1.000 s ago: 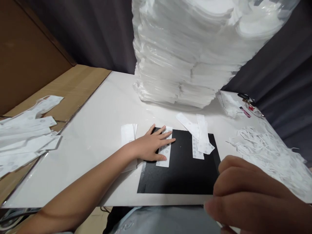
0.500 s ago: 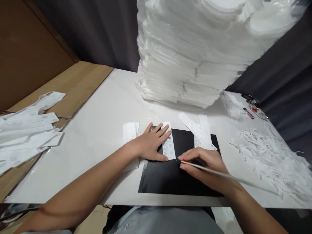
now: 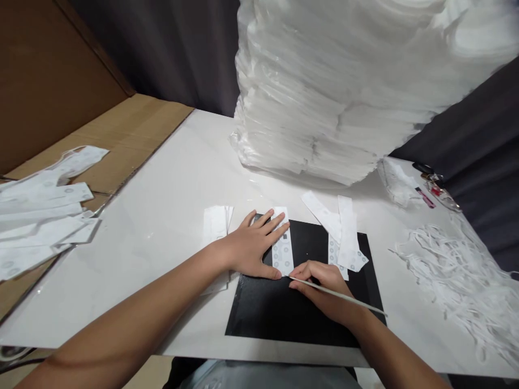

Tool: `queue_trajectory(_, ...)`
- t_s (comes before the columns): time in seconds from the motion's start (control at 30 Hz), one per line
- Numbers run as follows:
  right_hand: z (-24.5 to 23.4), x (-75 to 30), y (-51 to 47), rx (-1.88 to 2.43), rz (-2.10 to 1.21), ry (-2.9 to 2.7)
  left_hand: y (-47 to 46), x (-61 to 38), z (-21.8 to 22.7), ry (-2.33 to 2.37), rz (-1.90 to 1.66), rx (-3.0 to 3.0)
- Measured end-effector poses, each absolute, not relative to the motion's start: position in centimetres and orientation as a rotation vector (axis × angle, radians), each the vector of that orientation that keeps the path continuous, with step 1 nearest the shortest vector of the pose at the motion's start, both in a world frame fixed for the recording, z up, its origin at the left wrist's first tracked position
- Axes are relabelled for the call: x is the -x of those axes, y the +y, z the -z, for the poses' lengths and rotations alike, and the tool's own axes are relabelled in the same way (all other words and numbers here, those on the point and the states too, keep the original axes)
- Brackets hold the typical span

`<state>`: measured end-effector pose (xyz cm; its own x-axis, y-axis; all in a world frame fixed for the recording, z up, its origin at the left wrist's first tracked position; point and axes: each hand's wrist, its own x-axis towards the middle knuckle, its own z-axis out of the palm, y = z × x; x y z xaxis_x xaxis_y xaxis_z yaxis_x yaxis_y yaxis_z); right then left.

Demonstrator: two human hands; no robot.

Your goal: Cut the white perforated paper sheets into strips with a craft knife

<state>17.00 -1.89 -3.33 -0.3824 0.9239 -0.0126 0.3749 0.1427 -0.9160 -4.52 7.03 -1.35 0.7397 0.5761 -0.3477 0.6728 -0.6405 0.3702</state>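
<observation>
My left hand (image 3: 253,246) lies flat with fingers spread, pressing a white strip with round dots (image 3: 283,251) onto a black mat (image 3: 304,302). My right hand (image 3: 320,283) is closed in a pinch on a thin white cord (image 3: 344,296). The cord's tip touches the strip's near end, and the cord trails off to the right. More dotted strips (image 3: 344,237) lie on the mat's far right corner. A small stack of white strips (image 3: 217,222) sits just left of my left hand.
A tall bagged stack of white masks (image 3: 348,92) stands at the back of the white table (image 3: 170,200). A heap of white cords (image 3: 458,275) lies at the right. Used backing strips (image 3: 44,216) cover the cardboard (image 3: 133,129) at left. Small tools (image 3: 432,186) lie far right.
My right hand came down from close to the camera to the mat with the cord, then moved left until the tip met the strip. My left hand stayed pressed on the strip.
</observation>
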Motion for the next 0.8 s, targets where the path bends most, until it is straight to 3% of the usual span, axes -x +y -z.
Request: queue_trajectory(0.8,2.57,-16.83,-1.96,1.313,-1.209,-1.846,7.06,4.35,1.3,0.942,0.263,-2.433)
